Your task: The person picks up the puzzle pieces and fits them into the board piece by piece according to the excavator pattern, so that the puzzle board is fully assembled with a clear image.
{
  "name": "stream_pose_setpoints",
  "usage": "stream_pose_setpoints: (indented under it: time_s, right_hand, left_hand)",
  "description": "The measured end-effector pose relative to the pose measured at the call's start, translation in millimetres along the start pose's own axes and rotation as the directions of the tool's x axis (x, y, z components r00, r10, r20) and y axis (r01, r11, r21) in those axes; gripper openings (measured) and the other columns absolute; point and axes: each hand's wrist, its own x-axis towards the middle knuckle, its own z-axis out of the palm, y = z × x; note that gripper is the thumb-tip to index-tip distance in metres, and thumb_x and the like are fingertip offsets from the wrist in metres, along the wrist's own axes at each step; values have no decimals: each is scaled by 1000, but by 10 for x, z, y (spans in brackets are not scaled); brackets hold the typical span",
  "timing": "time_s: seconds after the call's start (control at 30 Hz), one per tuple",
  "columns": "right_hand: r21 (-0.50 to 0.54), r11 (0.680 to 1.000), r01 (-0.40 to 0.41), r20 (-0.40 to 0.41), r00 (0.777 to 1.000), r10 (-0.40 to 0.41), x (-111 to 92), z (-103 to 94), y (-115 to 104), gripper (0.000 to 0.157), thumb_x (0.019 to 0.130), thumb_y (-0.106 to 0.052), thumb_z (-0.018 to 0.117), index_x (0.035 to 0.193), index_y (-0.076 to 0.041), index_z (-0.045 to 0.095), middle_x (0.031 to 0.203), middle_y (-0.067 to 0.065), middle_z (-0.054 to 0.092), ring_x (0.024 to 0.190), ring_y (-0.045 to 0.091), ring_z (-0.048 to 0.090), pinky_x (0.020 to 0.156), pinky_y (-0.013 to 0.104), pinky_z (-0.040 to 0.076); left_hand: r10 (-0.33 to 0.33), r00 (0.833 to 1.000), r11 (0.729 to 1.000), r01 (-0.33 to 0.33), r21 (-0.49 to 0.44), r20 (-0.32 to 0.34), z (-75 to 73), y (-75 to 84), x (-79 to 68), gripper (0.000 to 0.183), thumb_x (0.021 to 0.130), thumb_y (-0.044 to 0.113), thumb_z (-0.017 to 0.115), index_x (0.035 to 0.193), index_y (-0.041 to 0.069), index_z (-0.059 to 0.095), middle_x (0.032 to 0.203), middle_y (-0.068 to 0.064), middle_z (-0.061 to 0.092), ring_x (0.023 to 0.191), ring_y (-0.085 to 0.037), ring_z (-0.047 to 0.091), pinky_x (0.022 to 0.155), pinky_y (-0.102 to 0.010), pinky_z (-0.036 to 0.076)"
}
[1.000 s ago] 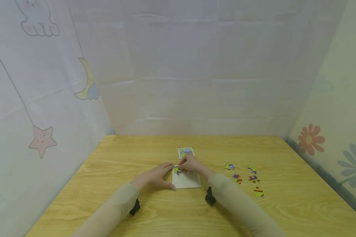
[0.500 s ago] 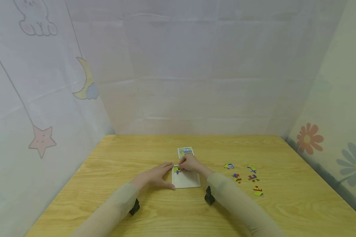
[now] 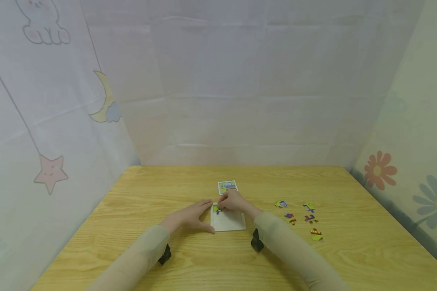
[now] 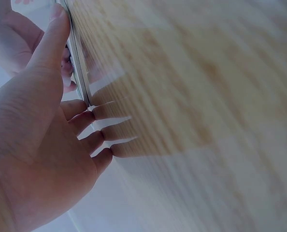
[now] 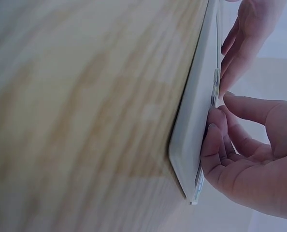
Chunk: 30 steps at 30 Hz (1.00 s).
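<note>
A white square puzzle tray (image 3: 228,223) lies on the table in front of me, with a green and purple jigsaw piece (image 3: 217,209) in its far left corner. My right hand (image 3: 234,201) pinches at this piece between thumb and curled fingers, which cover part of it. In the right wrist view, those fingertips stay low at the tray's surface (image 5: 194,116). Along the tray's left side rests my left hand (image 3: 192,216), fingers extended at the far corner and thumb at the near one. The left wrist view shows its thumb (image 4: 56,38) against the tray's edge.
Just beyond the tray lies a small picture card (image 3: 227,186). Several loose jigsaw pieces are spread on the right, among them a green and blue one (image 3: 281,204) and a striped one (image 3: 316,234). Fabric walls border the wooden table (image 3: 160,186).
The right hand's fingertips have shifted very slightly at the piece in the tray's far left corner. My left hand, the tray and the loose pieces stay where they were.
</note>
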Motion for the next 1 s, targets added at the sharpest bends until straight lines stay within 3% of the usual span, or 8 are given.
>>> stream_pose_setpoints:
  time_s: [0.47, 0.77, 1.0]
  right_hand:
    - [47, 998, 47, 33, 998, -49, -15, -100, 67, 16, 87, -20, 67, 93, -6, 70, 81, 6, 68, 71, 15, 62, 62, 25, 53]
    - [93, 970, 223, 17, 974, -225, -121, -279, 49, 24, 89, -21, 65, 104, -2, 67, 97, 7, 69, 88, 20, 66, 78, 33, 56]
    - [73, 953, 294, -34, 956, -292, -230, -410, 105, 27, 89, -23, 65, 109, -4, 67, 105, 3, 68, 98, 17, 62, 86, 32, 52]
  left_hand:
    - [2, 1000, 1000, -2, -7, -7, 21, -30, 18, 99, 78, 60, 65, 149, 5, 23, 156, -12, 18, 144, -34, 16, 116, -47, 22]
    - [-7, 1000, 1000, 7, -15, -7, 11, -22, 18, 100, 77, 60, 65, 149, 6, 22, 157, -11, 17, 144, -33, 14, 116, -48, 21]
    - [-11, 1000, 1000, 11, -19, -8, 10, -16, 5, 99, 78, 58, 66, 149, 6, 23, 157, -12, 17, 144, -34, 15, 116, -48, 21]
